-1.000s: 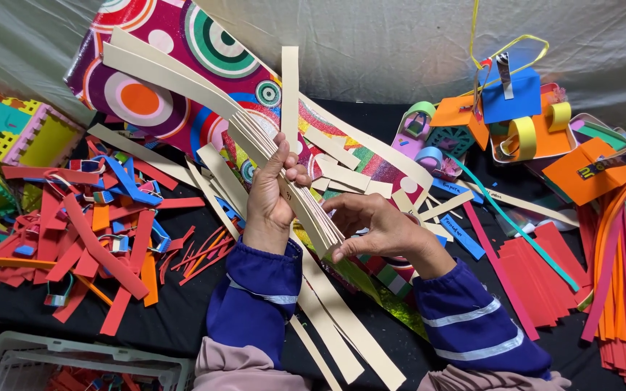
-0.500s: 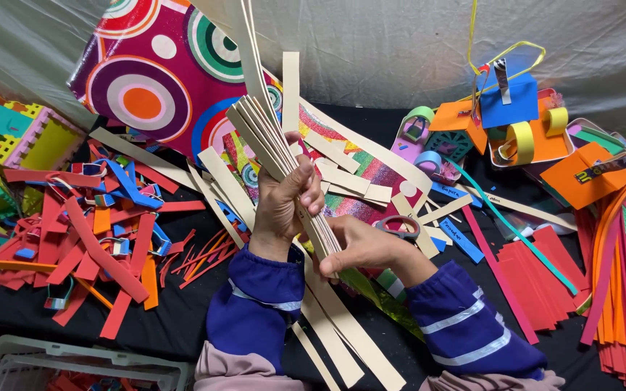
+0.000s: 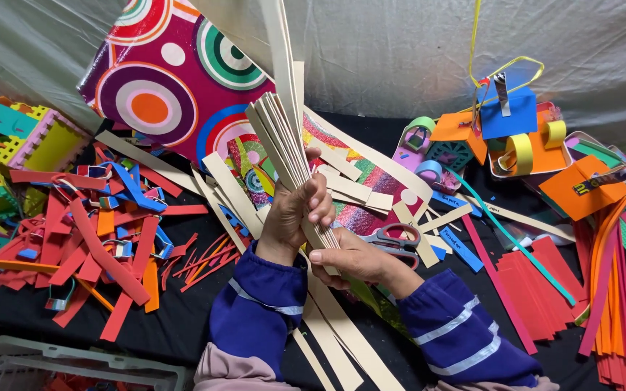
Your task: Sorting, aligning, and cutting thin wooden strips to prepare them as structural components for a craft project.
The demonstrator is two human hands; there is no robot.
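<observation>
**2 hands gripping bundle of beige strips, centre frame**

Left hand (image 3: 295, 217) closed around bundle of beige paper strips (image 3: 280, 141), centre of frame, strips tilted up toward top centre. Right hand (image 3: 349, 257) just below and right, fingers pinched shut on lower part of same bundle, touching left hand. Lower strip ends running down to bottom centre between blue sleeves. Scissors (image 3: 393, 237) with red handles lying just right of right hand, on glittery sheet. Circle-patterned sheet (image 3: 161, 80) behind, upper left. Heap of red and orange foam strips (image 3: 88, 239) at left on black tablecloth (image 3: 175, 318). Stack of red strips (image 3: 537, 289) lower right. Orange and blue foam craft pieces (image 3: 501, 119) upper right.
</observation>
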